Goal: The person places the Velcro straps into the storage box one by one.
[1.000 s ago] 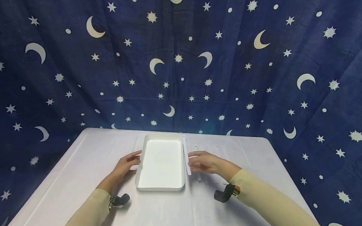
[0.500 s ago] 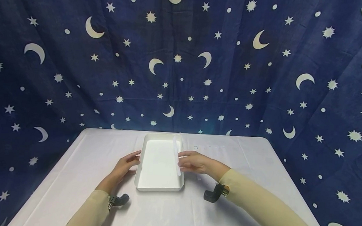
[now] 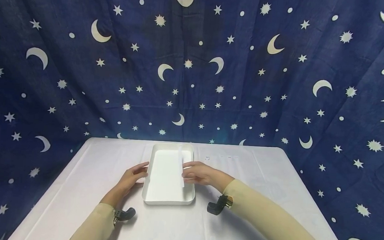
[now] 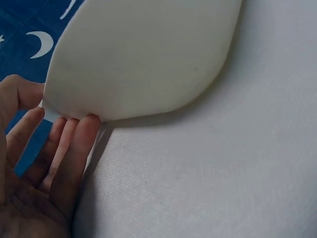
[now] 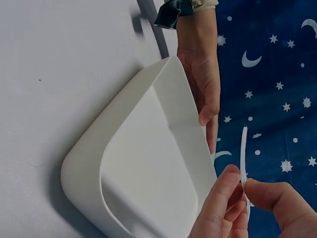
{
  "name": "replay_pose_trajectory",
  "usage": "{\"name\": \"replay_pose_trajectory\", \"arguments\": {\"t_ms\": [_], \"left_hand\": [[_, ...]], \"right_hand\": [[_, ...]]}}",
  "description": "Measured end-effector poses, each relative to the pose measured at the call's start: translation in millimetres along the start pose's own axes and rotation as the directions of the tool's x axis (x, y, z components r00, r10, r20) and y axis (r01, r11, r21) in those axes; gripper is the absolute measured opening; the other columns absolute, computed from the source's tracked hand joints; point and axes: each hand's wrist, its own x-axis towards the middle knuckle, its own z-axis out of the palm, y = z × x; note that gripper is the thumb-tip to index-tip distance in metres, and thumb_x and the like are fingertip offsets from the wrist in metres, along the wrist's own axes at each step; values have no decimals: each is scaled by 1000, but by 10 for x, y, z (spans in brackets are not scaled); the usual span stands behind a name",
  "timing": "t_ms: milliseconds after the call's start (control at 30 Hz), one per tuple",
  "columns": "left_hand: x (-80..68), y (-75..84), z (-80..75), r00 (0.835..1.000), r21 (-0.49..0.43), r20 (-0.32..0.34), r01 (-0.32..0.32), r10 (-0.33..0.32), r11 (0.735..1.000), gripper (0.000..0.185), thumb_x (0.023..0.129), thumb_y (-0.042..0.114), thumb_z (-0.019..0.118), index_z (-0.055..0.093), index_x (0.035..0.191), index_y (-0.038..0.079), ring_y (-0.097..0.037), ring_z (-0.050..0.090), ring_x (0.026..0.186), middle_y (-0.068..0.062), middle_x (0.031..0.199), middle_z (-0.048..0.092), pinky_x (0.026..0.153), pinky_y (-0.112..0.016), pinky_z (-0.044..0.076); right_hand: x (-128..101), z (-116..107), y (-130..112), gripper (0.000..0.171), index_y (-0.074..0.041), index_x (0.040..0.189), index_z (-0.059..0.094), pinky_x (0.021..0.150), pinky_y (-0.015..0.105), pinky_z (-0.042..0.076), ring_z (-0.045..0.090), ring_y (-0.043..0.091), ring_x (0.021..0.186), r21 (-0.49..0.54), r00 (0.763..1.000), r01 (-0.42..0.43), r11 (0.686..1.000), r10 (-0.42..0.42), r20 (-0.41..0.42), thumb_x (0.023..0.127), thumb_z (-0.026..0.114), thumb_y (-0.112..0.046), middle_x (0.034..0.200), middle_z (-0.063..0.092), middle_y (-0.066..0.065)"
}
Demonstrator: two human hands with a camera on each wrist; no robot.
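A white rectangular tray [image 3: 163,177] with low walls and rounded corners lies on the table. My left hand [image 3: 131,178] is beside its left wall, fingers extended; in the left wrist view the thumb and fingertips [image 4: 89,124] touch the tray's outer wall [image 4: 143,64]. Between thumb and fingers, my right hand [image 3: 201,173] pinches a long, thin white strip [image 3: 180,170], held over the right half of the tray. The right wrist view catches this strip [image 5: 243,153] edge-on. Its lower part is partly hidden by the fingers.
A white cloth covers the table [image 3: 259,212]. Small, hard-to-make-out pieces [image 3: 207,158] lie right of the tray towards the back. Behind the table hangs a dark blue curtain [image 3: 195,61] with moons and stars. Black wrist-camera mounts [image 3: 218,205] jut from both sleeves.
My right hand has carried the strip leftward, from beside the tray's right wall to over the tray. My left hand has stayed at the left wall.
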Motion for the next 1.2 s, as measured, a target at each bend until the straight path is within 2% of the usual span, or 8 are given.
{"name": "replay_pose_trajectory", "arguments": {"t_ms": [167, 433, 633, 967, 1200], "left_hand": [[-7, -5, -5, 1000, 8, 9, -4, 4, 1000, 63, 88, 14, 64, 44, 147, 13, -42, 52, 128, -22, 144, 49, 85, -40, 62], [-2, 5, -15, 1000, -12, 30, 2, -1, 1000, 63, 88, 14, 64, 44, 148, 13, -43, 51, 129, -22, 146, 48, 84, -40, 62], [-14, 13, -28, 999, -22, 46, 0, 1, 1000, 64, 88, 15, 65, 44, 148, 12, -42, 52, 129, -22, 146, 47, 85, -39, 62], [-42, 19, -51, 999, -9, 42, 22, -21, 1000, 63, 89, 15, 63, 42, 149, 11, -42, 49, 131, -23, 148, 45, 88, -40, 61], [-15, 9, -30, 999, 1, 43, 25, -25, 1000, 64, 89, 17, 64, 42, 149, 12, -43, 47, 133, -22, 150, 43, 90, -42, 60]], "right_hand": [[47, 60, 14, 61, 5, 138, 48, 94, 39, 59, 60, 37, 119, 12, 1000, 5, 1000, -5, 10, 79, 62, 14, 129, 57, 27], [142, 169, 17, 59, 4, 135, 53, 85, 34, 62, 65, 30, 108, 9, 999, -25, 1000, 25, -28, 78, 65, 13, 119, 59, 20], [175, 289, 17, 57, 3, 134, 54, 87, 33, 62, 65, 30, 111, 11, 999, -36, 999, 36, -15, 79, 65, 12, 120, 61, 19], [284, 474, 60, 50, 6, 128, 57, 87, 33, 62, 66, 28, 103, 6, 1000, -10, 1000, 10, 26, 80, 63, 13, 105, 62, 14], [338, 539, 104, 51, 6, 128, 57, 84, 32, 62, 66, 29, 104, 2, 1000, -9, 1000, 9, 1, 79, 63, 13, 103, 62, 13]]}}
